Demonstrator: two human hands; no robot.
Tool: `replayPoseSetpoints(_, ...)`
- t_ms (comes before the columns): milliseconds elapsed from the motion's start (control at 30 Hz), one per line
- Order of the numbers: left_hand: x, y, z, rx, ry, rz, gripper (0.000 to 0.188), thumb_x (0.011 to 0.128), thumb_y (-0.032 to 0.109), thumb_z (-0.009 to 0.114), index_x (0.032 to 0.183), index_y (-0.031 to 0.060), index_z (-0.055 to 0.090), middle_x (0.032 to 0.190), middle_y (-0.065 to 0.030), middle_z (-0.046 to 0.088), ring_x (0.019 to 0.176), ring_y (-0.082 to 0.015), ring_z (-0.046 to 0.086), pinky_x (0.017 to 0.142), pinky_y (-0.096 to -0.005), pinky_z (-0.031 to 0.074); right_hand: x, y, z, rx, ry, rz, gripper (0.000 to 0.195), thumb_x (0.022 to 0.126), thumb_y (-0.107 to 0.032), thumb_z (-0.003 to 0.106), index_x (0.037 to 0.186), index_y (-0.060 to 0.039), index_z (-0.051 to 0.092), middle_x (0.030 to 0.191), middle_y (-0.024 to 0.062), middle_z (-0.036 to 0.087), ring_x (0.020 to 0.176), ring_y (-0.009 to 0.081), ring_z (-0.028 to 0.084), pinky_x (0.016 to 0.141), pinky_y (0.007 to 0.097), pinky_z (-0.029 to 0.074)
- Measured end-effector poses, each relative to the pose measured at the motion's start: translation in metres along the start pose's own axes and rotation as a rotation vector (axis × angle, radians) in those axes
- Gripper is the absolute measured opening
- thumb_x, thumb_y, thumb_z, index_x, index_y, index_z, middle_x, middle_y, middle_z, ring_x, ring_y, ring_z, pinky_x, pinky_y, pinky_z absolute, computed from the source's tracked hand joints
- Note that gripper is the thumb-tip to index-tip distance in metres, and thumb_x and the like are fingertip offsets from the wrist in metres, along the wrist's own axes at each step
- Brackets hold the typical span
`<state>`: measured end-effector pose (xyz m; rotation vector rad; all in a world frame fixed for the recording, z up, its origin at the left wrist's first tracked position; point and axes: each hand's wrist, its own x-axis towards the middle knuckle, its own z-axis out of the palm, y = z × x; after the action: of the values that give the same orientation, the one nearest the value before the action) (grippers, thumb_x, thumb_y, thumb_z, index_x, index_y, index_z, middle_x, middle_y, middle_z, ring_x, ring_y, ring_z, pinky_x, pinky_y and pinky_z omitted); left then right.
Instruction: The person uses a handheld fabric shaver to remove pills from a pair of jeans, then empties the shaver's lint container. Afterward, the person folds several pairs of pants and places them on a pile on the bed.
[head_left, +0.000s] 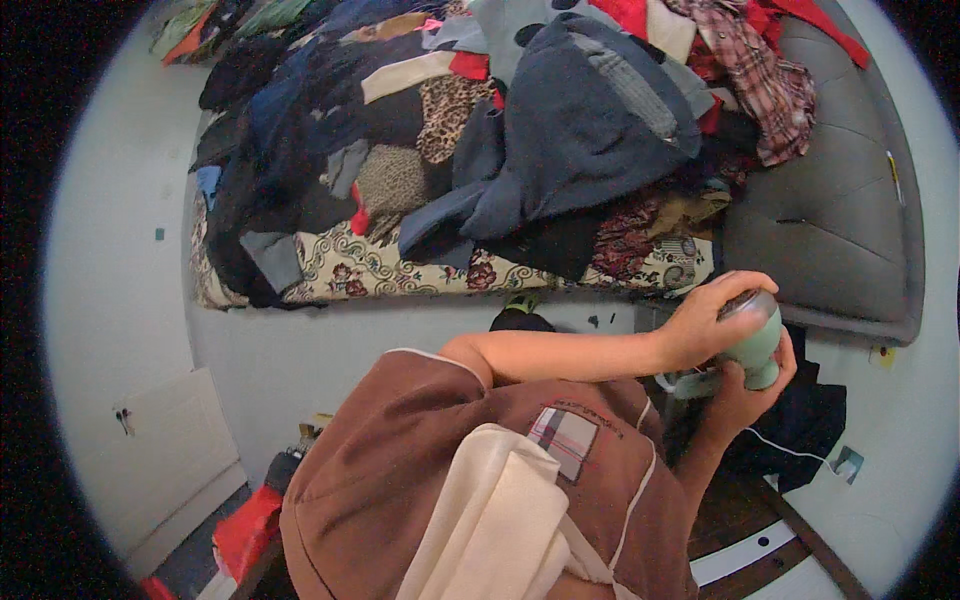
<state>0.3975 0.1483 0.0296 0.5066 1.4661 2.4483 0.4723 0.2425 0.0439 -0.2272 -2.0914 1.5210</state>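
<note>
My left hand (701, 324) wraps around the upper part of a mint-green handheld device (756, 343), its fingers at the round grey-rimmed end. This may be a fabric shaver, but the blur leaves its kind unsettled. From below, my right hand (742, 397) grips the narrower lower part of the same device. Beside my hands is a pale green piece (694, 385); whether it belongs to the device I cannot tell. A cream cloth (495, 510) hangs over the front of my brown top (375, 457).
Ahead is a bed with a floral-patterned mattress (420, 266), heaped with clothes, including a dark blue-grey garment (592, 127). Its padded grey headboard (825, 240) stands right. A white cord (787, 448) runs to a wall socket (847, 463). Dark cloth (814, 420) hangs near my right hand.
</note>
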Motion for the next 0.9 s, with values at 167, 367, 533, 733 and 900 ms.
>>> replayPoseSetpoints(167, 0.017, -0.006, -0.020, 0.373, -0.213, 0.560, 0.054, 0.080, 0.040, 0.060, 0.119, 0.0028, 0.053, 0.121, -0.0215, 0.051, 0.114, -0.0377, 0.048, 0.098, -0.0430, 0.038, -0.004, 0.029, -0.016, 0.590, 0.011, 0.536, 0.066, 0.074, -0.037, 0.071, 0.123, -0.0048, 0.042, 0.116, 0.0075, 0.049, 0.101, 0.0192, 0.053, 0.087, 0.0344, 0.045)
replayPoseSetpoints(367, 0.022, 0.002, -0.036, -0.545, -0.196, -0.510, 0.061, 0.093, 0.052, 0.039, 0.138, 0.0115, 0.034, 0.133, -0.0129, 0.043, 0.123, -0.0257, 0.043, 0.103, -0.0413, 0.034, 0.028, -0.002, -0.013, -0.611, -0.138, -0.603, 0.075, 0.058, -0.022, 0.086, 0.122, -0.0116, 0.049, 0.124, 0.0143, 0.052, 0.105, 0.0283, 0.058, 0.080, 0.0345, 0.053)
replayPoseSetpoints(533, 0.010, 0.004, -0.027, -0.405, -0.122, -0.445, 0.040, 0.092, 0.036, 0.050, 0.116, 0.0041, 0.055, 0.108, -0.0067, 0.056, 0.098, -0.0156, 0.054, 0.087, -0.0291, 0.044, 0.012, 0.004, -0.003, -0.584, -0.232, -0.505, 0.080, 0.053, -0.021, 0.088, 0.121, -0.0119, 0.047, 0.127, 0.0161, 0.050, 0.112, 0.0315, 0.054, 0.090, 0.0391, 0.047)
replayPoseSetpoints(733, 0.002, 0.006, -0.009, 0.070, -0.045, 0.182, 0.036, 0.084, 0.024, 0.058, 0.114, 0.0043, 0.056, 0.110, -0.0100, 0.055, 0.101, -0.0210, 0.054, 0.091, -0.0333, 0.041, -0.001, -0.004, 0.008, 0.023, 0.063, 0.117, 0.083, 0.051, -0.027, 0.088, 0.120, -0.0074, 0.046, 0.109, 0.0068, 0.053, 0.100, 0.0225, 0.054, 0.088, 0.0355, 0.046)
replayPoseSetpoints(900, 0.024, -0.009, -0.018, 0.397, -0.265, 0.553, 0.045, 0.077, 0.023, 0.061, 0.118, 0.0050, 0.054, 0.118, -0.0177, 0.051, 0.109, -0.0313, 0.051, 0.099, -0.0381, 0.035, 0.000, 0.004, -0.007, 0.312, 0.117, 0.340, 0.081, 0.055, -0.028, 0.086, 0.121, -0.0050, 0.045, 0.105, 0.0056, 0.054, 0.092, 0.0215, 0.056, 0.083, 0.0336, 0.048)
